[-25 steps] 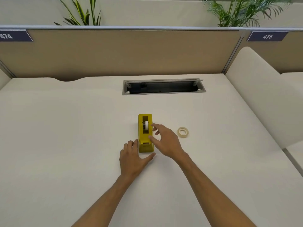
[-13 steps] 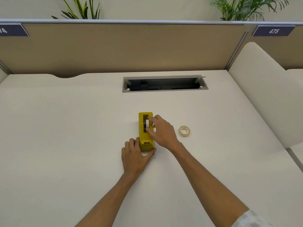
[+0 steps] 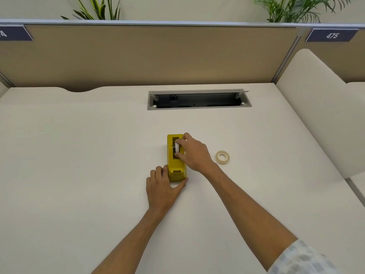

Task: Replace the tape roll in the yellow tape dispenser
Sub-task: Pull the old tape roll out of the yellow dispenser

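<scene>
The yellow tape dispenser (image 3: pixel 176 167) stands lengthwise in the middle of the desk. In its top slot sits a small white tape roll (image 3: pixel 177 147) on a dark hub. My right hand (image 3: pixel 194 154) reaches over the dispenser from the right, thumb and fingers pinched on that white roll. My left hand (image 3: pixel 163 186) lies flat on the desk at the dispenser's near end, fingers against its left side and thumb against its front. A cream tape roll (image 3: pixel 222 157) lies flat on the desk to the right, apart from both hands.
A recessed cable tray (image 3: pixel 199 100) with an open lid is cut into the desk behind the dispenser. A tan partition (image 3: pixel 150 56) closes the far edge. A cream side panel (image 3: pixel 316 107) rises on the right.
My right hand has moved from beside the dispenser onto its top slot and closed its fingers on the white roll. My left hand has stayed at the near end.
</scene>
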A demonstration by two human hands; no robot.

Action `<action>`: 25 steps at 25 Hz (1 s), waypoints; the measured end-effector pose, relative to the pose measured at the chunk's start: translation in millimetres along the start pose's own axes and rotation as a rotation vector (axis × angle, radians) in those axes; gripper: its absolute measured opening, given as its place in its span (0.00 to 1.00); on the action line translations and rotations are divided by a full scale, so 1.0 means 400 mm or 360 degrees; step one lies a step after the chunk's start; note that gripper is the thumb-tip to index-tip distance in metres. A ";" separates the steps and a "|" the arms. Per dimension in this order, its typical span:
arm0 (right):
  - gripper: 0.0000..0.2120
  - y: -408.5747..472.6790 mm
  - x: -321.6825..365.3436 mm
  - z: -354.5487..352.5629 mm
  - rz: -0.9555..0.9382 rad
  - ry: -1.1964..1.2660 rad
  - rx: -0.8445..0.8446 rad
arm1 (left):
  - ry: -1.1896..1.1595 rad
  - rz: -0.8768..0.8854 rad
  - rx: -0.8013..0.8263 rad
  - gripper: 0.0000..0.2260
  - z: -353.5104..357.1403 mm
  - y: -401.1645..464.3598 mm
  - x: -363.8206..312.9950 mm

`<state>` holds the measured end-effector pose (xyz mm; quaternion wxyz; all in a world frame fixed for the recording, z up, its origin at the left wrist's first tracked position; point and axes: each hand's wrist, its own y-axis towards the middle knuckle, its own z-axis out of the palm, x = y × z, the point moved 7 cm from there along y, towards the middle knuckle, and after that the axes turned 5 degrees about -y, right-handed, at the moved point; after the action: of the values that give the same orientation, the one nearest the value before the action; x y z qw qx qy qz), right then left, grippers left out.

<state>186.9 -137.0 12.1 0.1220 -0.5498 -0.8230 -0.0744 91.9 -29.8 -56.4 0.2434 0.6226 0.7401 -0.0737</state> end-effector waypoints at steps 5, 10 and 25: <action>0.21 0.009 0.004 -0.010 -0.0009 0.0016 -0.0073 | -0.0014 -0.0002 0.0011 0.35 0.002 0.001 0.000; 0.21 0.014 0.014 -0.013 -0.0055 -0.0037 -0.0130 | -0.0003 0.0002 0.0012 0.35 0.002 0.001 -0.001; 0.20 -0.037 0.014 -0.082 -0.0071 0.0441 -0.0357 | -0.0979 -0.0182 0.0236 0.26 -0.077 0.034 0.018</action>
<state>175.1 -146.2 45.2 0.1705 -0.5261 -0.7968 -0.2435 95.8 -7.8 -30.2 0.4050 0.5447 0.6582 -0.3257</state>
